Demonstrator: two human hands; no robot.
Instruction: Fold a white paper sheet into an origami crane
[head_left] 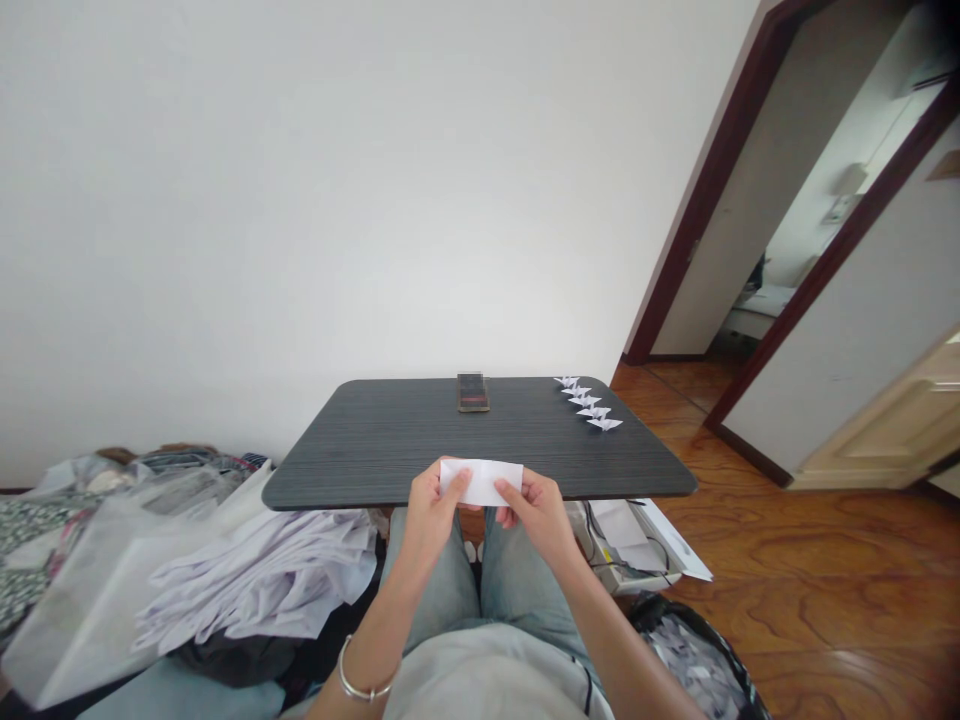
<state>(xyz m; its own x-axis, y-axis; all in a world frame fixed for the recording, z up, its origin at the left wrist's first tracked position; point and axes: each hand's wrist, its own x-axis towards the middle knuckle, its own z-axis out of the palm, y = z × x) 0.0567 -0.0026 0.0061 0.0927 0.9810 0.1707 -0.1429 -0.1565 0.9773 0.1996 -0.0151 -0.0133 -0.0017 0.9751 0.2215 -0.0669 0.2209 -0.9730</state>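
Note:
A small white sheet of paper, folded into a rectangle with a faint crease near its middle, is held up at the near edge of the dark table. My left hand pinches its left end, thumb on the front face and fingers behind. At the right end, my right hand grips it the same way. The fingers behind the paper are partly hidden. Several folded white paper cranes stand in a slanting row at the table's far right.
A phone lies at the table's back edge by the wall. Piled clothes and white fabric sit at the left. Below the right side are a box with cables and a black bag of paper scraps. A doorway opens at right.

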